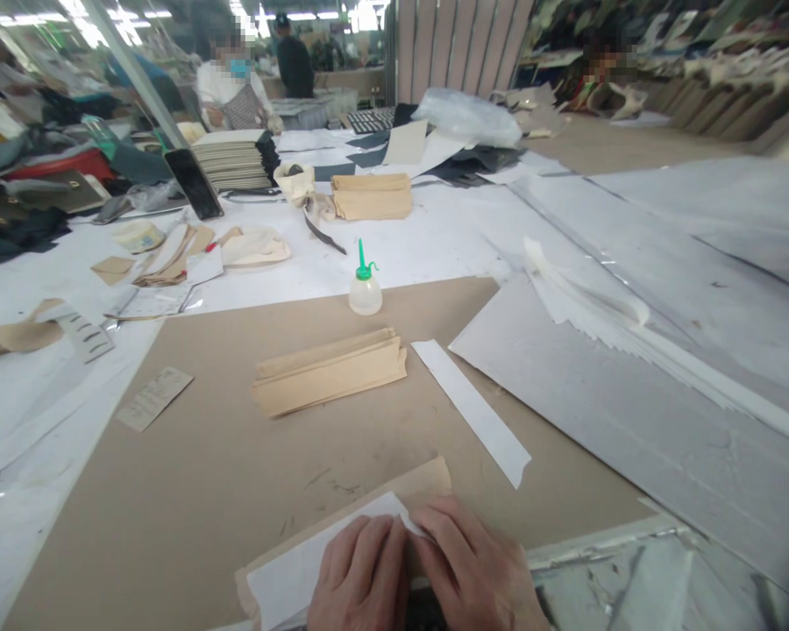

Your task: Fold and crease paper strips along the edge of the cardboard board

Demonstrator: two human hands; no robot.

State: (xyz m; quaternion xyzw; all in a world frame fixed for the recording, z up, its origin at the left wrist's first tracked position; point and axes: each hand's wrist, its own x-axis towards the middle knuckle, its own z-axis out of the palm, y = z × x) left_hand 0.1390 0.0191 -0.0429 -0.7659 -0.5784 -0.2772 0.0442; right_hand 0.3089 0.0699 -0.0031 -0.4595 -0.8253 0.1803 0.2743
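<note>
At the near edge of the board, a white strip [316,561] lies over a tan piece [434,478] that looks like leather or fabric. My left hand [361,574] presses on the white strip with bent fingers held close together. Right beside it, my right hand [470,565] pinches the strip's raised, folded end. The thumbs are mostly hidden. Further up the board rests a stack of similar tan pieces [332,372]. Another white strip [473,412] lies slanted to the right of that stack.
A clear bottle with green spout [366,294] stands at the far edge of the brown board [203,491]. White sheets [631,350] cover the right side. A handwritten tag [155,398] lies left. Beyond are a phone [194,184], more tan pieces [372,196] and a person [233,92].
</note>
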